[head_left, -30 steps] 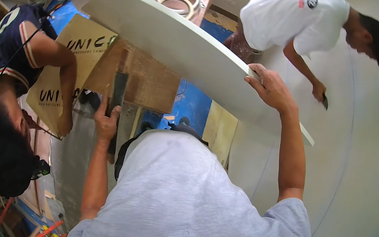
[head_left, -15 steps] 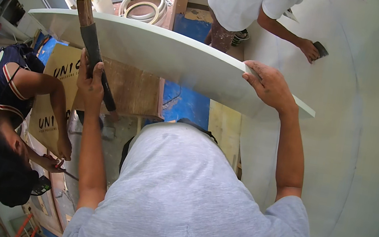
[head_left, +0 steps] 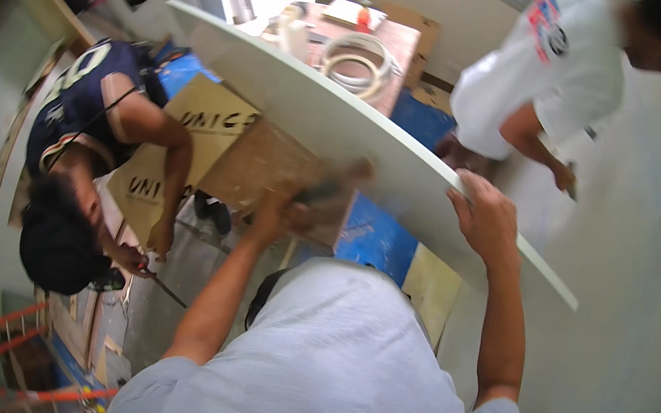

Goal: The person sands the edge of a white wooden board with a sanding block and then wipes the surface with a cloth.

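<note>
You are steadying the large white panel [head_left: 375, 140] with your right hand [head_left: 486, 218], fingers curled over its near edge, while your left hand [head_left: 285, 210] is gripping a dark, blurred tool [head_left: 332, 188] under that edge. You seem to be working along the panel's edge; next calls for keeping it braced, clear of the crouching person [head_left: 91, 134].

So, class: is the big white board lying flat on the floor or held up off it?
Held up. The white board slants above the cardboard and floor, with the right hand gripping its near edge.
</note>
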Tool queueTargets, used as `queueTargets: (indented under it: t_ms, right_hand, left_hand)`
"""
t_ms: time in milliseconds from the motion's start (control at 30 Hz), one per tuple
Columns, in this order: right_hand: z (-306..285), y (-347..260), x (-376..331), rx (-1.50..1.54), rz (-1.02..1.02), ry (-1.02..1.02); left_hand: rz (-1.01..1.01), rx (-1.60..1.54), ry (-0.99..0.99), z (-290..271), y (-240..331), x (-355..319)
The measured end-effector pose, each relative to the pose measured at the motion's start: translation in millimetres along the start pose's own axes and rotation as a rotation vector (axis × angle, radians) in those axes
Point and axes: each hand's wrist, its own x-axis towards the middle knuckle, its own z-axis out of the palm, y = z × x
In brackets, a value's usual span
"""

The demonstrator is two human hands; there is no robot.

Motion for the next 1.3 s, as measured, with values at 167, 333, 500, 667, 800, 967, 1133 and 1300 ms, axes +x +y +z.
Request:
queueTargets:
  t_ms: [167, 333, 500, 667, 800, 967, 1133, 1300]
  right_hand:
    - [7, -4, 7, 0.031, -0.039, 0.012]
    - [-2, -3, 7, 0.060, 0.020, -0.067]
    - [-5, -5, 9, 0.049, -0.015, -0.057]
    - [-5, -8, 13, 0.060, 0.011, -0.132]
    - [-12, -12, 18, 0.072, 0.034, -0.214]
    - [-7, -11, 30, 0.070, 0.022, -0.309]
    - [1, -36, 62, 0.066, 0.039, -0.422]
    - [12, -47, 84, 0.066, 0.077, -0.452]
  left_hand:
    - [0.082, 0.294, -0.317, 31, 15, -8]
    - [0.068, 0.370, -0.477, 70, -12, 23]
    - [-0.024, 0.474, -0.509, 59, -32, 46]
    - [-0.040, 0.553, -0.380, 64, -40, 44]
    - [-0.203, 0.374, -0.157, 62, 10, 60]
    - [-0.099, 0.046, 0.443, -9, 112, 125]
    - [0.507, 0.258, 0.130, -44, 187, 199]
    - [0.531, 0.373, -0.124, -47, 125, 233]
